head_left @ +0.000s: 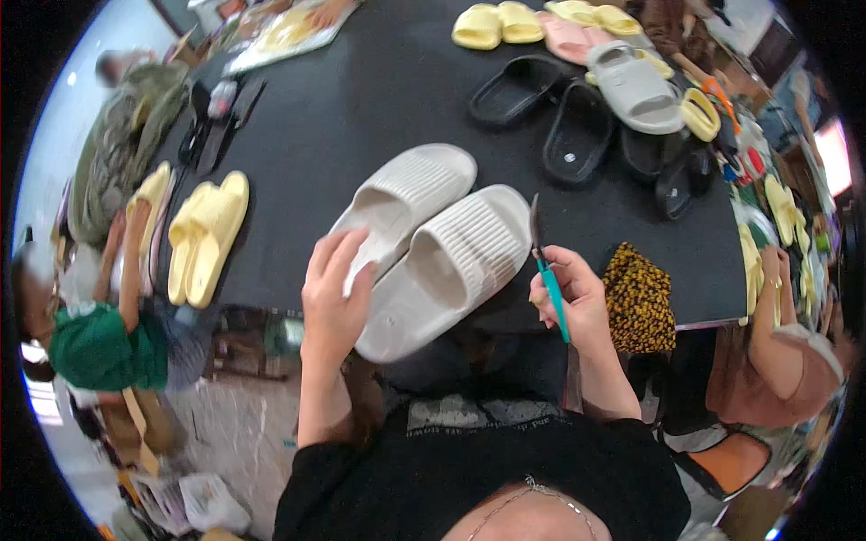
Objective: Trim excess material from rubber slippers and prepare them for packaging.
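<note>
The left hand [334,298] lies with fingers together over the heel of the nearer cream slipper [451,266], which rests on the black table [379,99]. The right hand [577,302] is clamped on teal-handled scissors [546,270] just beside the slipper's toe. The foam looks light and squashy; its thick sole edge probably offers the firmest hold.

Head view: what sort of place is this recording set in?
Probably a footwear workshop or finishing bench. A black table carries many foam slides: black pairs, yellow pairs. The left hand rests on a beige pair and the right hand holds a teal-handled cutter. Other people work alongside.
</note>
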Demonstrator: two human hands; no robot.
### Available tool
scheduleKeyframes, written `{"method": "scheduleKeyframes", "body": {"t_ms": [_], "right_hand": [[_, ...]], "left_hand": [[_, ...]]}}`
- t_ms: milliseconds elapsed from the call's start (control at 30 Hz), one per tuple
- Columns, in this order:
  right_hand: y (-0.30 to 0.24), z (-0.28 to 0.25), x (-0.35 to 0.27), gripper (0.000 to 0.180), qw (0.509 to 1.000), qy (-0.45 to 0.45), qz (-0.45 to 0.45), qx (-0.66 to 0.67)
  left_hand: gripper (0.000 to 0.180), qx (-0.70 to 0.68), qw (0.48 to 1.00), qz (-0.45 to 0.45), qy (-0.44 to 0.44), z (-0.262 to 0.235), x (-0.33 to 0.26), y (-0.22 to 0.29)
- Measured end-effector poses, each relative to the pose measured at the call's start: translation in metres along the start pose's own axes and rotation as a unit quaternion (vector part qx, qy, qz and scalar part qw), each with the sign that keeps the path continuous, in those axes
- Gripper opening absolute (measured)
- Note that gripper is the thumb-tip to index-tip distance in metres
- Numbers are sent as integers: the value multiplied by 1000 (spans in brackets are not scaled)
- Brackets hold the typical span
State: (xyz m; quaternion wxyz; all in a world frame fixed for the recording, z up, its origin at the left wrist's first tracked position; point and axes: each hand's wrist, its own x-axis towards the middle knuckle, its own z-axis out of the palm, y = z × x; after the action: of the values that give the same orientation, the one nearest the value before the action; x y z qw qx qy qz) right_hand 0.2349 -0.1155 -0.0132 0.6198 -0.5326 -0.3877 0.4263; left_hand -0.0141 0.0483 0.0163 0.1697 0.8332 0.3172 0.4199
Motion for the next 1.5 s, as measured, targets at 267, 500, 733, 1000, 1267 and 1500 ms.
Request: {"method": "scheduleKeyframes", "body": {"t_ms": [267,500,733,1000,1267,1500], "right_hand": [[5,37,-16,53,970,-159,118,140],[20,56,-20,55,955,-218,136,147],[11,64,-16,49,942,-251,203,94],[7,77,-10,51,947,-223,219,75],[0,84,-4,48,949,-230,208,62],[1,80,-2,41,958,-210,177,82]], "left_hand": [[43,21,992,0,-124,8,-15,1],[17,55,992,38,-110,17,-13,-3],[11,-106,993,-23,-45,15,-15,-4],[11,-155,987,-7,-32,6,-13,2],[10,-143,989,16,-28,5,-16,2],[10,-153,987,-2,-45,9,-17,-1]]}}
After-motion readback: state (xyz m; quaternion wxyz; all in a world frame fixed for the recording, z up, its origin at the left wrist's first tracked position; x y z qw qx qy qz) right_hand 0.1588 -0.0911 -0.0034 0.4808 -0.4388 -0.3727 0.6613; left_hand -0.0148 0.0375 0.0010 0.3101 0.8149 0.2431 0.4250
